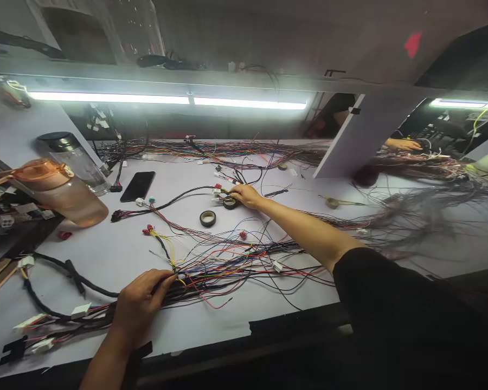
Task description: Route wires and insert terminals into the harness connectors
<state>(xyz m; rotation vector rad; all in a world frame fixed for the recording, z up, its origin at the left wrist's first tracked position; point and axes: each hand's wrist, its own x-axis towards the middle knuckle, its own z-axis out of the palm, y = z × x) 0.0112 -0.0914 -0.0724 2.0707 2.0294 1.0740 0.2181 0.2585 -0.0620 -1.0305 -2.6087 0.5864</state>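
My left hand (pixel 144 298) is closed on the wire bundle (pixel 211 276) near the front edge, thumb and fingertips pinching it where a short yellow-and-black branch (pixel 162 244) with red connectors comes off. My right hand (pixel 246 196) reaches farther back, its fingers pressed together at a roll of black tape (pixel 230 202), beside small red and white connectors (pixel 217 189). Whether the fingers grip the roll or wires next to it is too small to tell. A second tape roll (pixel 207 218) lies flat between my hands.
A black phone (pixel 137 186), an orange-lidded bottle (pixel 65 192) and a clear bottle (pixel 79 162) stand or lie at left. More wires (pixel 166 149) run along the back. A white divider (pixel 339 135) rises at right; another person's hand (pixel 404 144) is beyond it.
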